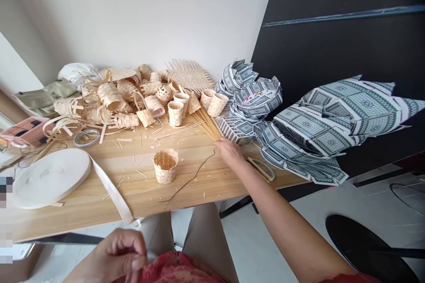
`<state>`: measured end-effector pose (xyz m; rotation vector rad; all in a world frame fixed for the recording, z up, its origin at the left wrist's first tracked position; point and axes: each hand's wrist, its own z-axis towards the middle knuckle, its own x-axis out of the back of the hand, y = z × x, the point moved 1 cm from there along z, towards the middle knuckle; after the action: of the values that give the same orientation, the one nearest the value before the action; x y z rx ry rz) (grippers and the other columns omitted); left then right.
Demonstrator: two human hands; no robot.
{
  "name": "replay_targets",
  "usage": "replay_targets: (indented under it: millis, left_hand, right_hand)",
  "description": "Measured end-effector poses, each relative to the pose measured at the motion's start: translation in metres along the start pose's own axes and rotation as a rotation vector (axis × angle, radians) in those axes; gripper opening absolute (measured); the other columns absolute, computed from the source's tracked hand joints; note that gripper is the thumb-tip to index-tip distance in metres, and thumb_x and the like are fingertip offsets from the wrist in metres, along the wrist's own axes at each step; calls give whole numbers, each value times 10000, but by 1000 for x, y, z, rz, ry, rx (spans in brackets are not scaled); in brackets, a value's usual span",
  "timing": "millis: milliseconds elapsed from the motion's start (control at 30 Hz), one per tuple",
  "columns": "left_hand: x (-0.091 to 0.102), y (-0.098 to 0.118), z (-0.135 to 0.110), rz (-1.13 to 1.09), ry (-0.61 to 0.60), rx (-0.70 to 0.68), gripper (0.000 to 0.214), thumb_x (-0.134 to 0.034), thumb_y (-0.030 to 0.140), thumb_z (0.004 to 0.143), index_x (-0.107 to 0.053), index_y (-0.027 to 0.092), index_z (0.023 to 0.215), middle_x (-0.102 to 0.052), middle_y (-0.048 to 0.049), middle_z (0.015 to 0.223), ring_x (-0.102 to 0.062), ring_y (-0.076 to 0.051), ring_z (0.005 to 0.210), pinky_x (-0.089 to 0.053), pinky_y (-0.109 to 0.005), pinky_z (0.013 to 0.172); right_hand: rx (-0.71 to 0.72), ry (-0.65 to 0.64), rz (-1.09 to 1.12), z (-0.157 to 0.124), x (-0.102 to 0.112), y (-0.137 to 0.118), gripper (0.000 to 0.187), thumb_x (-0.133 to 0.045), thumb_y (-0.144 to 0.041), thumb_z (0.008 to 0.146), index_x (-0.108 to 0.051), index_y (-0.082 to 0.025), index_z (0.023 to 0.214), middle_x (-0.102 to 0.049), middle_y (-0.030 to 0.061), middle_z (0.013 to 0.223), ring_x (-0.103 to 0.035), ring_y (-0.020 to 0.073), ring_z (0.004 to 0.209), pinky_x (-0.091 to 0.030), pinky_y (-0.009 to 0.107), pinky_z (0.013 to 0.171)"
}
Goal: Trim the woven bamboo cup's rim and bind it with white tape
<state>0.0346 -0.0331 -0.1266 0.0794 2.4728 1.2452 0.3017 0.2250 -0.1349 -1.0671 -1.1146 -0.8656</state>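
Observation:
My right hand [229, 149] reaches across the wooden table [199, 185] to the near end of a bundle of thin bamboo sticks [207, 124]; its fingers touch the sticks, and I cannot see whether they grip. My left hand [116, 256] rests low by my lap, fingers curled together in a pinch, with nothing I can name in it. A small woven basket cup [165, 166] stands upright in the middle of the table, left of my right hand. A thin dark cord [191, 179] trails from the sticks toward the table's front edge.
A heap of woven baskets and strips [122, 97] fills the back. A white tape roll [49, 177] lies at left, its strap hanging over the front edge. Folded patterned paper pieces [332, 124] cover the right. A curved flat tool [262, 169] lies beside my right wrist.

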Motion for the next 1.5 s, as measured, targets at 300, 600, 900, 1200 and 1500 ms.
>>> replay_targets:
  millis: [300,600,900,1200,1500]
  left_hand:
    - [-57,63,61,-143,-85,-286,280,-713,341,688,-552,116,647,-623,-7,510,-514,-50,327,-183,-108,280]
    - [-66,81,66,-95,-95,-342,297,-728,349,660,-547,117,627,-625,0,519,-537,-60,347,-191,-109,274]
    - [-57,72,56,-168,-140,-248,263,-776,285,615,-593,96,629,-617,-16,573,-603,-86,473,-183,-109,298]
    - [-54,69,31,-285,-174,-263,260,-805,245,568,-602,89,610,-572,-4,535,-582,-77,470,-166,-89,284]
    - [-61,70,16,-236,-98,-319,286,-815,267,539,-590,98,589,-562,0,505,-540,-60,438,-189,-98,307]
  right_hand:
    - [247,-146,590,-87,66,-62,335,-431,-240,865,-556,-200,1173,-642,30,868,-575,124,665,-439,226,577]
    - [241,-548,1274,-127,56,-88,113,-510,-196,789,-604,-151,831,-580,-11,711,-493,83,634,-370,204,585]
    - [-33,-80,1209,-117,41,-48,249,-638,-408,635,-616,-161,616,-520,-18,575,-419,95,544,-352,229,538]
    - [-261,150,1102,-135,20,-8,280,-615,-434,593,-612,-157,635,-482,-17,530,-380,95,491,-317,231,465]
    - [-334,208,885,-163,24,13,280,-603,-266,593,-669,-182,851,-583,38,669,-513,176,562,-402,309,512]
